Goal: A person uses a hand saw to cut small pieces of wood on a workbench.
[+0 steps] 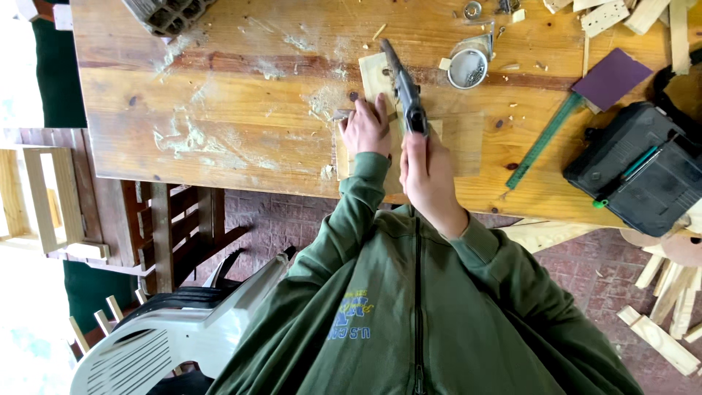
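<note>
Head view, looking straight down: right hand (428, 175) has its grip closed round the handle of a dark hand tool (406, 91), probably a rasp or small saw, with the blade running forward over a small pale wood block (376, 77). Left hand (365, 128) lies flat, fingers spread, grip not wrapped on anything, pressing a wider flat board (457, 135) down at the near edge of the tabletop (219, 110), likely so the stock cannot slide under the tool strokes. The block lies on the far part of that board, just ahead of the left fingertips. Sawdust streaks on the tabletop sit left of the work. To the right: round metal tin (468, 67), green ruler (545, 139) lying diagonal, purple sanding sheet (610, 77), black tool case (643, 168), all within reach but apart from the hands. White plastic chair (175, 329) sits lower left. Hard to make out: tool teeth and tip are blurred, the right palm hides the handle, and the sleeves cover the board's near edge. The grey thing at top left is cut off, and the scraps at top right are too.
</note>
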